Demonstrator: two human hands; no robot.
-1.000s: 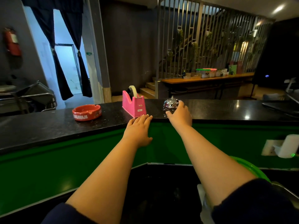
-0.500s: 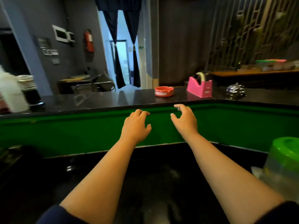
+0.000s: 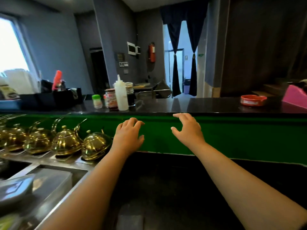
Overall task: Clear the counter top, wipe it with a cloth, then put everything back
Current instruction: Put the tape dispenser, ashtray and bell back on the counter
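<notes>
The black counter top (image 3: 196, 104) runs across the view above a green front panel (image 3: 240, 138). On it stand a white squeeze bottle (image 3: 121, 94), a red-labelled jar (image 3: 111, 99), a small green-capped bottle (image 3: 97, 101) and a dark glass jar (image 3: 130, 95). A red ashtray (image 3: 253, 100) and a pink tape dispenser (image 3: 296, 97) sit at the right. My left hand (image 3: 128, 135) and my right hand (image 3: 188, 128) hover in front of the green panel, both empty with fingers spread. My right fingertips are just below the counter edge.
Several brass teapots (image 3: 66, 141) line a lower metal shelf at the left, beside a steel sink area (image 3: 49, 181). Dark trays and a blue tray (image 3: 10, 103) with clutter stand at the counter's far left. A curtained doorway (image 3: 181, 63) lies beyond.
The view has swung left along the counter. The ashtray and tape dispenser have slid to the right edge, the bell has left the view, and bottles and teapots have come in. Both hands stay empty.
</notes>
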